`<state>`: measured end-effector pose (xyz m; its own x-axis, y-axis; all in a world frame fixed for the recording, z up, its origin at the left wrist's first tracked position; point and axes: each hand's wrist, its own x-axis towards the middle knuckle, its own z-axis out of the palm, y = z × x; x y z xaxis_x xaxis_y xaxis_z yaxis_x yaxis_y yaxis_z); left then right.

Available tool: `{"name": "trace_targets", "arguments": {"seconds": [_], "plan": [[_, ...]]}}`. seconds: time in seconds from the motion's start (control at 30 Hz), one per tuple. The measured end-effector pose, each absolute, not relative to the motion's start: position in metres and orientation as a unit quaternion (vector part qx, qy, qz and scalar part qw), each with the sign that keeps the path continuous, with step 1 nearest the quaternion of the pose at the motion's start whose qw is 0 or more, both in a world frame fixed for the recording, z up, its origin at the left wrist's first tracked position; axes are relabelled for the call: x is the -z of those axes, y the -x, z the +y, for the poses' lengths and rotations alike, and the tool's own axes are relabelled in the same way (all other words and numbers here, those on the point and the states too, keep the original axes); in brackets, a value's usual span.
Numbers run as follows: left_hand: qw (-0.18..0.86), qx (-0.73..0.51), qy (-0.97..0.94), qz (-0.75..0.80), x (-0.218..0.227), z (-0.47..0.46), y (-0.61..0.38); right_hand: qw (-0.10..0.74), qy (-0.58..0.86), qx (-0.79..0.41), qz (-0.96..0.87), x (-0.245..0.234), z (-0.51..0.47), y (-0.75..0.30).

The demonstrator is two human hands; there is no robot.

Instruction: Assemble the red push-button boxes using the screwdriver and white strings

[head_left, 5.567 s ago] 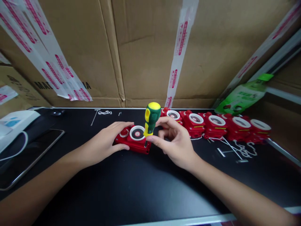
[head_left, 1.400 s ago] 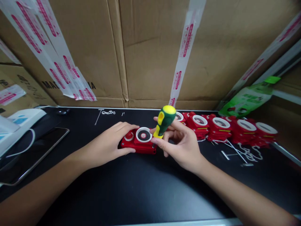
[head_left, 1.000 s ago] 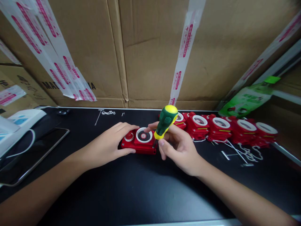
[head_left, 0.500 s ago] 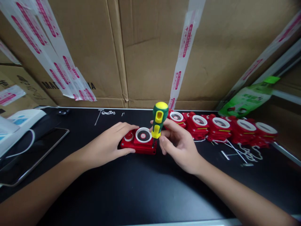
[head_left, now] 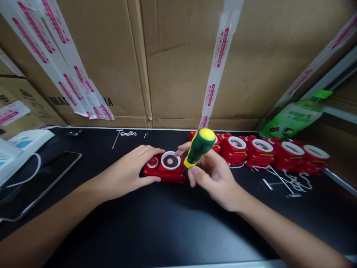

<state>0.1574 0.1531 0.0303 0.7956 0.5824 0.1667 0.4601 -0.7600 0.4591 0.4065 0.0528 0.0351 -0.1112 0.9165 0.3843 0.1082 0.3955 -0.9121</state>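
Note:
A red plastic device (head_left: 165, 170) with a white ring on top lies on the black table (head_left: 156, 227). My left hand (head_left: 128, 170) lies over its left end, fingers curled round it, holding it down. My right hand (head_left: 214, 175) grips a short screwdriver (head_left: 198, 147) with a green and yellow handle. The handle leans to the right, and its tip meets the device's right front corner.
Several more red devices (head_left: 262, 150) stand in a row to the right, with metal pins and white cords (head_left: 284, 182) in front. A phone (head_left: 36, 182) and a white box (head_left: 25, 139) lie at the left. Taped cardboard boxes (head_left: 178, 59) wall the back; a green pouch (head_left: 292, 117) leans at the right.
The screwdriver handle has tipped from upright to leaning right as my right hand turned on it. My left hand and the red device have stayed put.

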Motion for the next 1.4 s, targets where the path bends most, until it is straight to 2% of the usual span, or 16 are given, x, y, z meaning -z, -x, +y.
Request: {"name": "trace_targets", "arguments": {"seconds": [0.1, 0.33, 0.5, 0.67, 0.83, 1.0, 1.17, 1.4], "plan": [[0.198, -0.158, -0.927, 0.275, -0.03, 0.153, -0.157, 0.54, 0.432, -0.341, -0.636, -0.032, 0.057, -0.408], [0.2, -0.151, -0.927, 0.28, -0.031, 0.153, -0.158, 0.541, 0.395, -0.379, -0.639, -0.037, 0.055, -0.41], [0.198, -0.156, -0.927, 0.279, -0.03, 0.153, -0.157, 0.545, 0.438, -0.362, -0.616, -0.037, 0.056, -0.408], [0.201, -0.151, -0.926, 0.283, -0.03, 0.152, -0.157, 0.549, 0.38, -0.383, -0.638, -0.037, 0.055, -0.413], [0.196, -0.154, -0.928, 0.276, -0.03, 0.152, -0.158, 0.543, 0.438, -0.321, -0.641, -0.037, 0.056, -0.414], [0.194, -0.147, -0.929, 0.279, -0.031, 0.152, -0.158, 0.543, 0.403, -0.378, -0.632, -0.041, 0.056, -0.413], [0.199, -0.147, -0.927, 0.28, -0.032, 0.152, -0.158, 0.523, 0.434, -0.35, -0.645, -0.042, 0.055, -0.413], [0.192, -0.151, -0.931, 0.273, -0.03, 0.152, -0.157, 0.53, 0.404, -0.456, -0.59, -0.043, 0.055, -0.414]]}}
